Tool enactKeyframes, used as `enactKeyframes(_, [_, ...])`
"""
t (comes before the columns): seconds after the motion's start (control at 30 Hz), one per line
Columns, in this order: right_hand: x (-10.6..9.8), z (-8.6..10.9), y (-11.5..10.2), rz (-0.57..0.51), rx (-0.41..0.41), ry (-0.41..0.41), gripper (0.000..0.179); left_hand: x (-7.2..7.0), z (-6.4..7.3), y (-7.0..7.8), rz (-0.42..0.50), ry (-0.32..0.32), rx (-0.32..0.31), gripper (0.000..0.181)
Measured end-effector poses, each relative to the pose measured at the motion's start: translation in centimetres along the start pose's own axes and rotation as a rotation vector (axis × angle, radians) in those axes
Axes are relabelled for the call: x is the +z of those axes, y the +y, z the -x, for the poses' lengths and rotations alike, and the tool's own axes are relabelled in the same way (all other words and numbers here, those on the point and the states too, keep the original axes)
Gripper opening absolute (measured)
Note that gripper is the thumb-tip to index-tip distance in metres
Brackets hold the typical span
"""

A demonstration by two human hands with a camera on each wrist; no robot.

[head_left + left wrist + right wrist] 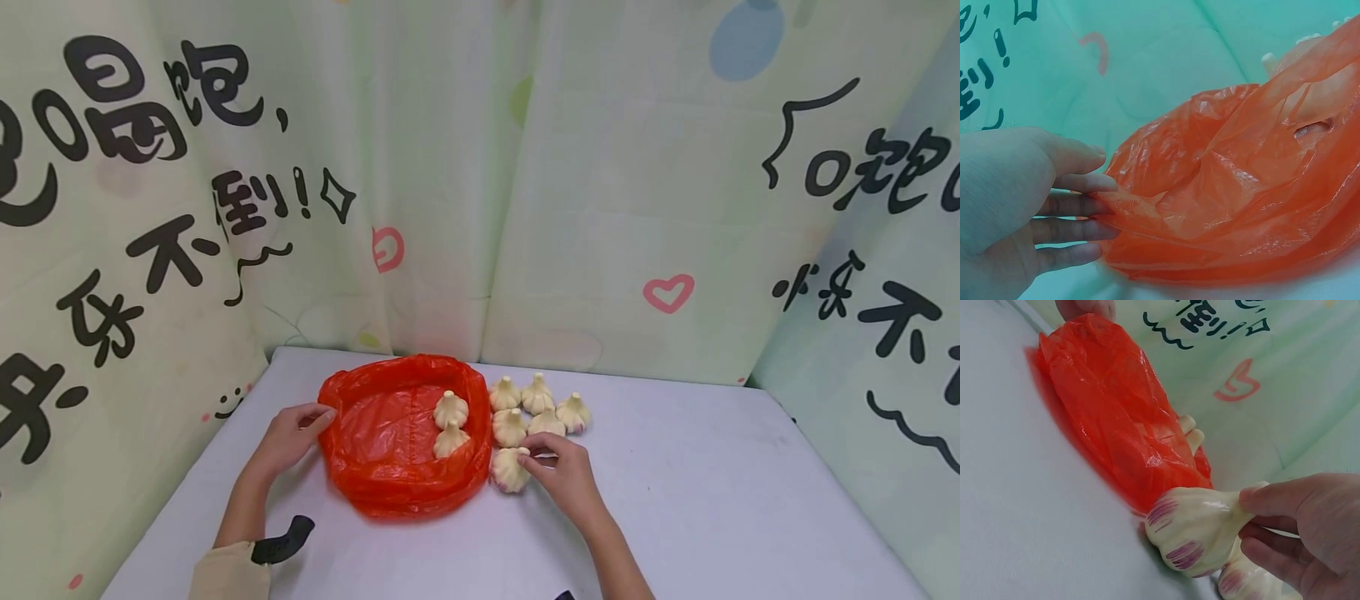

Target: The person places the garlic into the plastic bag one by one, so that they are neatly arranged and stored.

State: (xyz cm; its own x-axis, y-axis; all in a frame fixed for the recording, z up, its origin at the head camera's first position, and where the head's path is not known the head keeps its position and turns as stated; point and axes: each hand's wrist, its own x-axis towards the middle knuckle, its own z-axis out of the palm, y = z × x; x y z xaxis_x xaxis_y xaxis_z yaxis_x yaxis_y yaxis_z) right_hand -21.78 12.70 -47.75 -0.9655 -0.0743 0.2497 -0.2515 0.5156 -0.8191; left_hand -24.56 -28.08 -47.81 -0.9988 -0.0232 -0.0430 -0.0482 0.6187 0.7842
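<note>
My left hand (296, 437) is at the left side of an open red plastic bag (375, 504), holding its edge at the fingertips. In the left wrist view, the film of the bag (1235, 206) draws to a point at those fingers (1075, 229). Two garlic bulbs (451, 409) sit inside the bag at its right. My right hand (564, 475) pinches the stem of another garlic bulb (510, 471), just outside the bag's right side. Purple streaks mark this bulb (1194, 531) in the right wrist view, where it overlaps the bag's near corner.
Several more garlic bulbs (537, 395) are grouped against the right of the bag on the white table (712, 500). Behind the table hangs a pale green curtain (600, 208) with hearts and black lettering. A black strap end (283, 542) sticks out at the left wrist.
</note>
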Motion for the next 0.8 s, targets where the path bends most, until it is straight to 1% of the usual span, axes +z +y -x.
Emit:
enactKeyframes(0.23, [0.0, 0.1, -0.2, 0.022, -0.012, 0.011, 0.019, 0.0, 0.0, 0.0, -0.008, -0.002, -0.004, 0.046])
enactKeyframes(0.3, [0.0, 0.0, -0.4, 0.018, -0.020, 0.016, 0.019, 0.0, 0.0, 0.1, -0.004, -0.002, -0.008, 0.045])
enactKeyframes(0.67, [-0.2, 0.2, -1.0, 0.003, -0.055, 0.046, 0.021, -0.1, 0.3, 0.3, -0.003, 0.009, 0.012, 0.043])
enactKeyframes(0.8, [-0.2, 0.1, -1.2, -0.002, -0.057, 0.048, 0.021, -0.1, 0.3, 0.4, 0.002, 0.011, 0.009, 0.043])
